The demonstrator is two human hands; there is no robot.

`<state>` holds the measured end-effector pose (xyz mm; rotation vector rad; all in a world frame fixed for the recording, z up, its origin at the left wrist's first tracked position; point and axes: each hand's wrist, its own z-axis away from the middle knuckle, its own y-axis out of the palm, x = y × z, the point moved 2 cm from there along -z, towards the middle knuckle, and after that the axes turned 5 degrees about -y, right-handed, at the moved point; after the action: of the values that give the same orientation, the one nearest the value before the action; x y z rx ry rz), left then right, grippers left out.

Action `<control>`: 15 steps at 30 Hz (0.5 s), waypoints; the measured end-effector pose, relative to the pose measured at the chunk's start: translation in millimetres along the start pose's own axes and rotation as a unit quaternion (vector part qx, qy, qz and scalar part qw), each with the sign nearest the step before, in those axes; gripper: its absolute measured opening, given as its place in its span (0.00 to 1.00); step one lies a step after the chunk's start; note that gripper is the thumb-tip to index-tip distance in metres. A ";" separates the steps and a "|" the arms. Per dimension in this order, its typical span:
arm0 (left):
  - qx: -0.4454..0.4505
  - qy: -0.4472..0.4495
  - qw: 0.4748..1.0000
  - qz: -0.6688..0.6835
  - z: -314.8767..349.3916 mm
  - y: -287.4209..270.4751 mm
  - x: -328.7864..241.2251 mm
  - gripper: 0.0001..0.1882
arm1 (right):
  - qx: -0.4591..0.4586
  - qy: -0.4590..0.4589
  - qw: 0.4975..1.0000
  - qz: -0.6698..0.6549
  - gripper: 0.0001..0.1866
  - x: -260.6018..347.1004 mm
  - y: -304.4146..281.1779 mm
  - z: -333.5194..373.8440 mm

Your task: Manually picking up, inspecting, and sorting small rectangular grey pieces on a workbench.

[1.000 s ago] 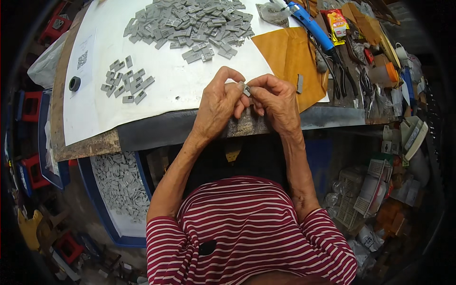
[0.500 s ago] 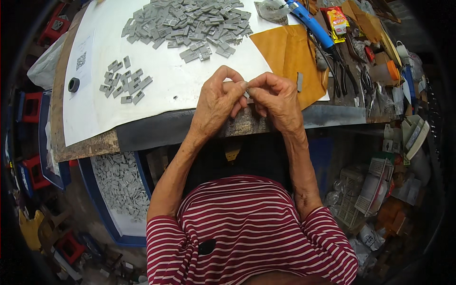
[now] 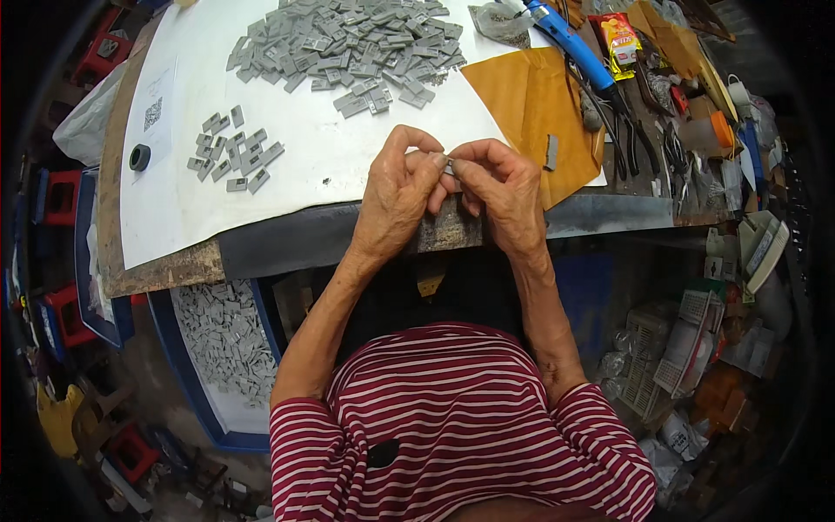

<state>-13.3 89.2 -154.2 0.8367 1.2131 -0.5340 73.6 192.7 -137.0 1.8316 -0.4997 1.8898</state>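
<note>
My left hand (image 3: pixel 398 193) and my right hand (image 3: pixel 502 187) meet fingertip to fingertip above the front edge of the table. Pinched between them is a small grey rectangular piece (image 3: pixel 449 168), mostly hidden by thumbs and fingers. Another grey piece (image 3: pixel 551 151) lies alone on the brown paper (image 3: pixel 522 96), just right of my right hand. To the left, a small group of similar grey pieces (image 3: pixel 251 163) is spread on the white sheet (image 3: pixel 304 130). A large heap of them (image 3: pixel 348 48) covers the far middle.
A black ring-shaped object (image 3: pixel 139 157) sits at the sheet's left side. At the right are a blue cylindrical tool (image 3: pixel 570 42), a small plastic bag (image 3: pixel 500 22), a red and yellow packet (image 3: pixel 619 39) and pliers (image 3: pixel 670 152). Below left stands a blue tray (image 3: pixel 187 370) holding many grey pieces.
Both hands stay together on the piece, and the fingers have shifted slightly so a bit more of it shows. The whole view has moved a little; the other things lie as before.
</note>
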 end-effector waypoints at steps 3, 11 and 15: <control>-0.001 0.011 1.000 -0.027 0.4 0.6 -0.3 0.05 | -0.009 -0.026 0.999 0.032 0.06 -3.5 2.2 0.5; 0.023 0.003 0.999 -0.039 -0.8 2.2 1.1 0.05 | 0.000 0.018 1.000 -0.011 0.06 -3.8 -8.5 -4.8; 0.039 -0.021 0.999 -0.031 0.1 3.9 -2.2 0.04 | 0.029 0.025 0.999 -0.001 0.06 5.9 -13.7 -7.2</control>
<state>-10.9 91.3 -151.0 0.8524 1.1879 -0.6493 75.2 208.6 -132.2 1.8159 -0.4301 1.9620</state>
